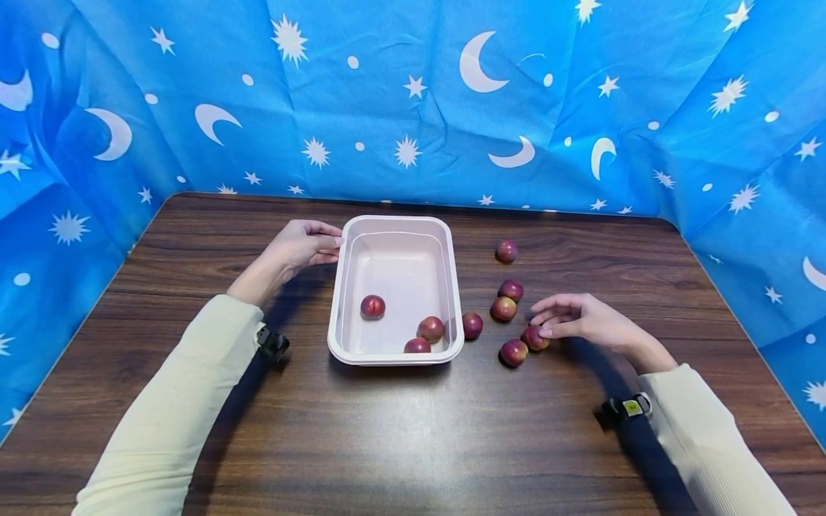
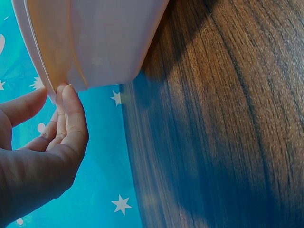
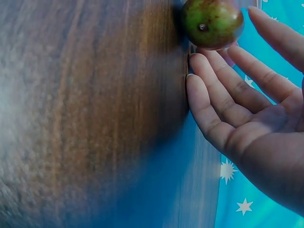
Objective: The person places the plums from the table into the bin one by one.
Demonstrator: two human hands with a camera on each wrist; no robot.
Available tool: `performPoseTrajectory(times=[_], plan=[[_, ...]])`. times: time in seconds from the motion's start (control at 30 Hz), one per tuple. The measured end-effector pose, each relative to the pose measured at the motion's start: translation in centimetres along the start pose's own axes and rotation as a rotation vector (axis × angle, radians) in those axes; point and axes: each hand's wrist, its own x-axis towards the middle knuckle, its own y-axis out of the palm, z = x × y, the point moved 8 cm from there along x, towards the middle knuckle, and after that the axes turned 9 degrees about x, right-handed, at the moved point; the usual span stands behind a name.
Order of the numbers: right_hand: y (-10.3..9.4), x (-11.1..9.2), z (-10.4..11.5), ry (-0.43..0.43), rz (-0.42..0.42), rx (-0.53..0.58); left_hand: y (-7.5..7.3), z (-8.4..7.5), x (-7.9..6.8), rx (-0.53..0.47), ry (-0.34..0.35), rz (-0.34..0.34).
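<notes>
Our left fingers (image 2: 76, 118) pinch a white plastic tray (image 1: 374, 356); rightward of it, parted right fingers (image 3: 228, 83) should side-cup a firm-looking round red plum (image 1: 533, 338).

Tray (image 1: 403, 269) appeared smooth, lightly glossy plastic; fruits (image 1: 372, 307), smooth-skinned and shiny; counter (image 1: 413, 444), wood-grained with a soft sheen; backdrop (image 1: 381, 79), creased cloth; sleeves (image 1: 174, 401), matt, finely ribbed cloth.
</notes>
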Motion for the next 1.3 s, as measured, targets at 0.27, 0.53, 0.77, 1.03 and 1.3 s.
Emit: performPoseTrajectory(times=[0.27, 0.53, 0.77, 1.03, 1.3], plan=[[0.2, -0.13, -0.04, 0.005, 0.007, -0.038, 0.03, -0.08, -0.06, -0.02, 0.001, 0.001], [0.24, -0.16, -0.32, 0.013, 0.004, -0.04, 0.05, -0.01, -0.01, -0.005, -0.005, -0.003], [0.3, -0.14, -0.38, 0.014, 0.014, -0.03, 0.08, 0.08, 0.01, 0.003, -0.002, 0.004], [0.24, -0.05, -0.33, 0.019, 0.014, -0.033, -0.01, 0.17, 0.02, 0.015, -0.011, -0.004], [-0.18, 0.01, -0.04, 0.009, 0.009, -0.04, -0.06, 0.19, 0.01, 0.018, -0.009, -0.004]])
